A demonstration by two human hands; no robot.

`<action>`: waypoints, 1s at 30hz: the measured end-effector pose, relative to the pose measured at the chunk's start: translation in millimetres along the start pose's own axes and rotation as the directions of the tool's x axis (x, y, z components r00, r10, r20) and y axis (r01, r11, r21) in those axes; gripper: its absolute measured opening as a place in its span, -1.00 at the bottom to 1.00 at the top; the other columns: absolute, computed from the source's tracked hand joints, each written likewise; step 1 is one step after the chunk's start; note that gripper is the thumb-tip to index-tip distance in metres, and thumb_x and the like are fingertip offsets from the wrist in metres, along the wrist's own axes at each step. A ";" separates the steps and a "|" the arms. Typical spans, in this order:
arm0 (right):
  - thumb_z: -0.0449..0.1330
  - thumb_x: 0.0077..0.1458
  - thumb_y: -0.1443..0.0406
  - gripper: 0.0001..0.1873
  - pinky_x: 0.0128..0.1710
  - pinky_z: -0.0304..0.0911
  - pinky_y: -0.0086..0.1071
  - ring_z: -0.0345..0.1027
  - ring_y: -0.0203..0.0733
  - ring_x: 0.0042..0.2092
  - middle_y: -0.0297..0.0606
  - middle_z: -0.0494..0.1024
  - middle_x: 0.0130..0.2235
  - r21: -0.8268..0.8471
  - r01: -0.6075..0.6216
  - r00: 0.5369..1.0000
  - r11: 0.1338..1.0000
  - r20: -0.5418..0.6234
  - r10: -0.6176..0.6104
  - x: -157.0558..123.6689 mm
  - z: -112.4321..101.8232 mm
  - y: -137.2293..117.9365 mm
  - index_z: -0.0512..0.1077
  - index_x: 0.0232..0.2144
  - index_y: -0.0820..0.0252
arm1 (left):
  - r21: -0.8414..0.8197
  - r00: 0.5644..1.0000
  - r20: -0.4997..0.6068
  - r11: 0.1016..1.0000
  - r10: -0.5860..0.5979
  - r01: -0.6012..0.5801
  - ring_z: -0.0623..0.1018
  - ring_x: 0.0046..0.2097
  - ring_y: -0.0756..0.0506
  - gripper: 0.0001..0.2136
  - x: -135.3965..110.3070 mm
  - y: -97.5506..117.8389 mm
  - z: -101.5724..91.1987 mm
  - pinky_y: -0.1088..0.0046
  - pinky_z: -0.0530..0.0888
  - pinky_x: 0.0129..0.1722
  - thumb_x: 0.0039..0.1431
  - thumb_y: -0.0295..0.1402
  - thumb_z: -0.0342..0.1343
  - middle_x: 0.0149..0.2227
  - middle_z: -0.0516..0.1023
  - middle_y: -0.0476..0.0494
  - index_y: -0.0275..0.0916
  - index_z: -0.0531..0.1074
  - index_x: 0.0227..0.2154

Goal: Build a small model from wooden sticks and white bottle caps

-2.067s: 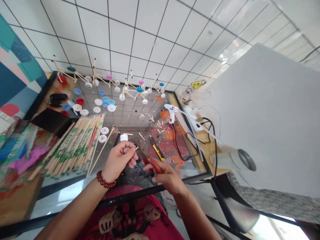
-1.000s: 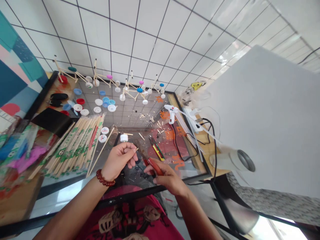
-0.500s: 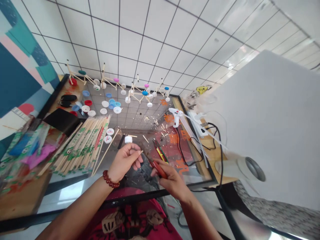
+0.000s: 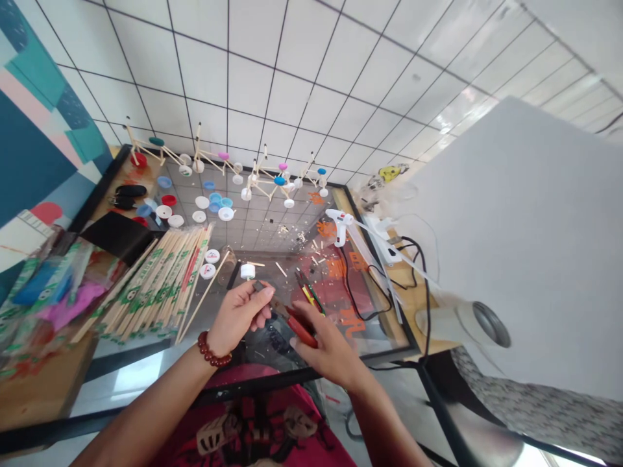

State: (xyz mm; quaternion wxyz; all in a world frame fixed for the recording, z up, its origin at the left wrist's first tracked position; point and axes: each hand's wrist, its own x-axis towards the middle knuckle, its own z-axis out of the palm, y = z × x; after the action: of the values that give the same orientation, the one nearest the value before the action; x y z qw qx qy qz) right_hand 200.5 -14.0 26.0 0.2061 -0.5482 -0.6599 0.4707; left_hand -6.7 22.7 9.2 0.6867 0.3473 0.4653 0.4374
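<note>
My left hand [image 4: 243,308], with a red bead bracelet [image 4: 213,350] at the wrist, is closed in a pinch. A small dark grey piece [image 4: 258,286] shows at its fingertips, too small to name surely. In my right hand [image 4: 328,347] are red-handled pliers [image 4: 300,329], their metal jaws right at the left thumb and fingers. Whether the jaws grip anything cannot be made out. Just beyond the left hand stands a white bottle cap [image 4: 247,271]. A second tool with green and yellow handles [image 4: 310,293] lies past the right hand.
Wrapped chopsticks [image 4: 160,279] cover the table's left side. Loose bottle caps [image 4: 214,206] and several stick figures on cap wheels [image 4: 272,185] stand farther back. A white glue gun [image 4: 339,225], its black cord and a power strip [image 4: 387,243] are at right. Stick scraps [image 4: 318,256] litter the glass.
The pliers' jaws have come up to my left fingertips. A pale stick tip showed there before; a dark piece shows now. The view has shifted slightly.
</note>
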 end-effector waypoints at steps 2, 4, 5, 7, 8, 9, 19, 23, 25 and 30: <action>0.20 0.13 0.28 -0.61 0.03 0.39 -0.11 0.51 0.01 -0.06 -0.13 0.63 -0.07 -0.104 -0.010 0.999 0.995 0.032 0.014 2.1 -1.2 -3.2 0.45 0.03 0.16 | -0.008 1.000 0.022 1.000 0.014 -0.013 0.38 -0.63 0.06 -0.49 -1.1 1.2 0.1 0.58 0.25 -0.66 0.02 0.12 0.36 -0.59 0.49 0.02 -0.28 0.51 -0.26; 0.19 0.12 0.30 -0.65 -0.07 0.38 -0.19 0.48 -0.06 -0.14 -0.20 0.62 -0.14 -0.134 -0.008 0.999 0.991 0.043 0.014 2.7 -2.6 -4.8 0.46 -0.02 0.16 | -0.020 0.999 0.051 1.000 0.016 -0.015 0.42 -0.60 0.03 -0.48 -1.5 2.3 -0.6 0.56 0.30 -0.64 0.02 0.11 0.37 -0.57 0.52 0.00 -0.28 0.52 -0.22; 0.19 0.10 0.32 -0.64 -0.10 0.36 -0.23 0.46 -0.09 -0.16 -0.23 0.61 -0.16 -0.137 -0.006 0.999 0.991 0.034 0.011 2.6 -3.1 -4.7 0.45 -0.02 0.15 | -0.026 0.998 0.067 1.000 0.013 -0.011 0.45 -0.59 0.01 -0.47 -1.4 3.0 -1.4 0.54 0.34 -0.62 0.02 0.12 0.35 -0.55 0.54 -0.02 -0.28 0.52 -0.20; 0.19 0.07 0.35 -0.62 -0.13 0.33 -0.27 0.43 -0.12 -0.18 -0.26 0.60 -0.19 -0.136 -0.011 1.000 0.991 0.014 0.013 1.6 -3.2 -3.1 0.43 -0.01 0.15 | -0.008 0.995 0.099 1.000 0.010 -0.009 0.49 -0.55 -0.02 -0.46 -1.0 4.3 -4.0 0.50 0.39 -0.59 0.08 0.18 0.27 -0.49 0.57 -0.09 -0.27 0.52 -0.23; 0.19 0.06 0.35 -0.61 -0.14 0.32 -0.28 0.41 -0.13 -0.18 -0.27 0.59 -0.20 -0.134 -0.016 1.000 0.991 0.008 0.017 1.0 -3.0 -1.7 0.42 -0.01 0.14 | 0.026 0.994 0.109 1.000 0.014 -0.017 0.50 -0.53 -0.02 -0.47 -0.8 5.0 -5.6 0.49 0.40 -0.58 0.12 0.21 0.22 -0.47 0.58 -0.11 -0.26 0.52 -0.28; 0.19 0.06 0.35 -0.61 -0.14 0.32 -0.28 0.41 -0.13 -0.18 -0.27 0.58 -0.20 -0.133 -0.022 1.000 0.991 0.004 0.022 0.4 -2.6 -0.3 0.42 -0.01 0.14 | 0.079 0.993 0.114 0.996 0.020 -0.030 0.50 -0.53 -0.03 -0.48 -0.7 5.7 -7.4 0.49 0.40 -0.58 0.15 0.21 0.19 -0.47 0.57 -0.11 -0.24 0.51 -0.34; 0.13 0.07 0.35 -0.67 -0.19 0.27 -0.30 0.34 -0.15 -0.25 -0.30 0.50 -0.25 -0.151 -0.020 1.000 0.988 -0.003 0.019 -2.7 -2.7 3.4 0.37 -0.07 0.12 | 0.367 0.974 0.207 0.915 0.096 -0.168 0.37 -0.60 0.01 -0.60 -3.2 6.6 -5.0 0.49 0.29 -0.55 0.32 -0.05 0.08 -0.63 0.39 0.00 -0.16 0.37 -0.58; 0.11 0.03 0.40 -0.68 -0.26 0.23 -0.32 0.32 -0.17 -0.31 -0.34 0.46 -0.31 -0.199 -0.001 1.000 0.980 -0.007 0.000 0.2 2.7 13.7 0.35 -0.12 0.10 | 0.341 0.987 0.146 0.934 0.060 -0.107 0.33 -0.64 0.01 -0.65 0.7 -2.0 -2.8 0.47 0.27 -0.56 0.27 -0.04 0.10 -0.64 0.39 0.03 -0.17 0.42 -0.51; 0.10 -0.02 0.44 -0.67 -0.28 0.22 -0.34 0.31 -0.18 -0.33 -0.35 0.46 -0.34 -0.210 0.009 1.000 0.978 -0.018 -0.013 2.9 5.7 20.9 0.35 -0.15 0.10 | 0.339 0.990 0.133 0.936 0.056 -0.098 0.32 -0.64 0.00 -0.66 1.7 -5.1 -3.3 0.46 0.26 -0.57 0.26 -0.04 0.10 -0.64 0.39 0.03 -0.17 0.45 -0.48; 0.14 -0.08 0.46 -0.67 -0.33 0.20 -0.39 0.35 -0.19 -0.36 -0.35 0.51 -0.38 -0.275 0.037 0.995 0.961 -0.078 -0.060 9.0 4.8 30.2 0.40 -0.21 0.11 | 0.336 0.991 0.100 0.934 0.093 -0.122 0.30 -0.62 -0.03 -0.70 0.2 -4.3 -3.2 0.42 0.23 -0.55 0.26 -0.10 0.12 -0.65 0.37 0.01 -0.15 0.48 -0.50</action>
State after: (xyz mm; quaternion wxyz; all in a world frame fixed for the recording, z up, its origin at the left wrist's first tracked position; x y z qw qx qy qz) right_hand 209.8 -9.0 -4.0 0.1680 -0.5747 -0.7223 0.3461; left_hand -8.5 21.5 4.3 0.6099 0.5037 0.4855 0.3723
